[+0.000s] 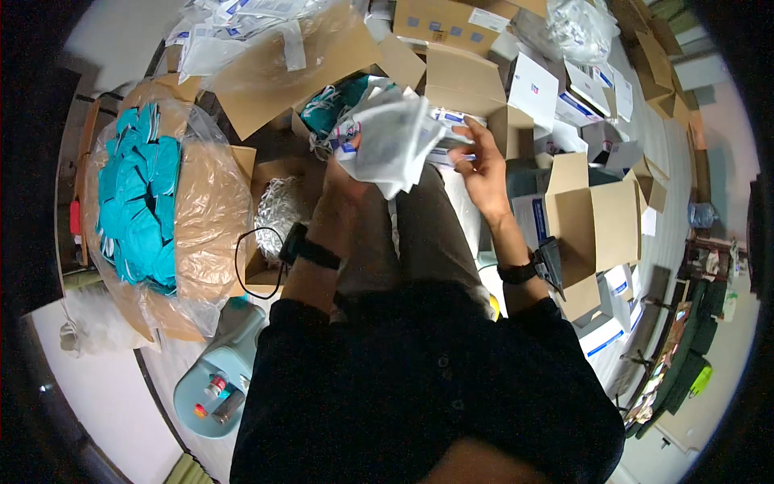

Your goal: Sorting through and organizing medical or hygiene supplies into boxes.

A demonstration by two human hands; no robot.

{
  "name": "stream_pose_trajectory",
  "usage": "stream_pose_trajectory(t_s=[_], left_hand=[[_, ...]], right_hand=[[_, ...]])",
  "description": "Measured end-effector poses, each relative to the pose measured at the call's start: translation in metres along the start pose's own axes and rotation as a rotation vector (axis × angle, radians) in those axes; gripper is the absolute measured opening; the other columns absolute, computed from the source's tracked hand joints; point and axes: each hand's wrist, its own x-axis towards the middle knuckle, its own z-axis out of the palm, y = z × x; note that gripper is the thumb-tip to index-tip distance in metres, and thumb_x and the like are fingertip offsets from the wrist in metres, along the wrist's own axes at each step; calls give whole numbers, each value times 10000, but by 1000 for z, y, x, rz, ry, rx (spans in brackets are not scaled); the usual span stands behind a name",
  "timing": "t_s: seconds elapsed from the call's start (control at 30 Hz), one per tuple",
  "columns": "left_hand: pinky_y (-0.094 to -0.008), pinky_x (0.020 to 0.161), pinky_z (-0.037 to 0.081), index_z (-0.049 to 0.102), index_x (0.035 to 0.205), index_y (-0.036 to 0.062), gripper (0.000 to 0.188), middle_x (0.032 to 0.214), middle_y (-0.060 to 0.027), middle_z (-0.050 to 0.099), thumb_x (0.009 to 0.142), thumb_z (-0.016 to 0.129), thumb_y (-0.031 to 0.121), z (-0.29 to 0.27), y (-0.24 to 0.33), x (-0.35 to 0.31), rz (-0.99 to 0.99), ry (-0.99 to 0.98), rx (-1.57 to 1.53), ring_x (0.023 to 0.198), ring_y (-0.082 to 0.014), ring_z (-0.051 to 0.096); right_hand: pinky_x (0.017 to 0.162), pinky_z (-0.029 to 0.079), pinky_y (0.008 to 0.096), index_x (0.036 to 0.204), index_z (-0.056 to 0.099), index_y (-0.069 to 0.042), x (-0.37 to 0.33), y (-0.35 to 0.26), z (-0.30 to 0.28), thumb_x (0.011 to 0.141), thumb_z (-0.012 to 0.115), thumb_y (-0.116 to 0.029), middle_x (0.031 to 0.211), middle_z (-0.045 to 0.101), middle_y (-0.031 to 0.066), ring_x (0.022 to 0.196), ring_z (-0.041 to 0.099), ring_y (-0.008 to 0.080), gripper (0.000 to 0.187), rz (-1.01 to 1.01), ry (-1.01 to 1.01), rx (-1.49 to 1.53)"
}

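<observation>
Forearms (309, 282): reaching forward over the lap, elbows bent, wrists banded
Left hand (347, 179): grasping the fanned packets from the left, partly hidden beneath them; a firm, low hold should stop the slippery-looking sheets sliding
Right hand (485, 176): raised, fingers bent inward; cannot tell if it pinches anything; light fingertips would probably separate layers best
White packets (391, 145): above the knees, near the open carton (465, 71); squaring edges should help
</observation>
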Motion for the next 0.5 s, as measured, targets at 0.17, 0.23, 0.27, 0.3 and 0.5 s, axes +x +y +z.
stream_pose_trajectory(t_s=[0.17,0.23,0.27,0.3,0.5], left_hand=[[-503,1015,421,417,1350,46,496,1304,-158,519,948,469,332,-13,38,14,31,14,3,1172,-313,534],[-507,998,435,430,1344,60,469,1309,-151,517,949,467,311,-15,44,23,28,82,38,1167,-317,535],[-509,989,443,436,1341,67,457,1312,-148,516,949,465,301,-17,47,27,25,122,57,1165,-319,535],[-507,978,452,444,1334,66,450,1306,-147,522,949,466,298,-19,48,28,44,122,114,1159,-315,539],[-591,898,470,486,1278,94,473,1257,-164,531,920,517,402,-57,76,28,93,532,174,1156,-379,517]], right_hand=[[804,522,318,1486,178,-151,46,-26,34,596,816,4,1465,315,157,953,599,224,1106,-242,-174,-324],[894,501,383,1487,187,-182,63,-38,43,524,854,-57,1512,219,170,1146,538,332,1178,-397,-172,-564],[914,490,397,1484,200,-192,70,-38,47,526,853,-56,1513,215,166,1174,515,342,1167,-466,-225,-656],[934,478,411,1480,214,-202,77,-38,51,528,852,-56,1515,211,162,1202,491,353,1155,-534,-280,-748],[879,493,383,1226,558,-154,125,28,85,721,643,-121,1309,534,94,1066,592,289,513,-739,-421,-1059]])
